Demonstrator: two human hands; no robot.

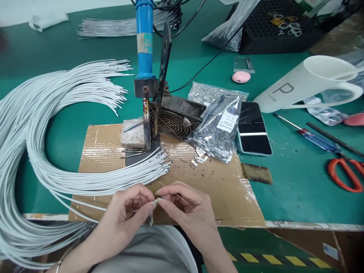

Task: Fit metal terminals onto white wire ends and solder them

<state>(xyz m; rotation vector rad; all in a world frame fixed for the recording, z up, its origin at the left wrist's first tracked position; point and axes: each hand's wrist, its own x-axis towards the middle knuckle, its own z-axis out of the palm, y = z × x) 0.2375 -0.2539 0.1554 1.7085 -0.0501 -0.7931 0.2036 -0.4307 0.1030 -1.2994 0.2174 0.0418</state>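
Note:
My left hand (127, 214) is closed in a pinch on the end of a white cable (104, 208), which runs in from the left under my fingers. Against it, fingertip to fingertip, my right hand (186, 208) is pinched too; a thin wire (193, 208) passes across its fingers. Whatever tiny part sits between the fingertips is hidden. Just beyond my hands lies a thick bundle of white cables (113, 181) with dark tips. A blue-handled soldering iron (145, 45) stands upright in a clamp, tip down, over a pale block (132, 134).
Cardboard (222, 197) covers the bench under my hands. Small metal pieces (200, 156) lie by a plastic bag (218, 127) and a fan (173, 117). To the right are a phone (254, 129), a white mug (301, 87), a screwdriver (315, 140) and red-handled scissors (345, 174).

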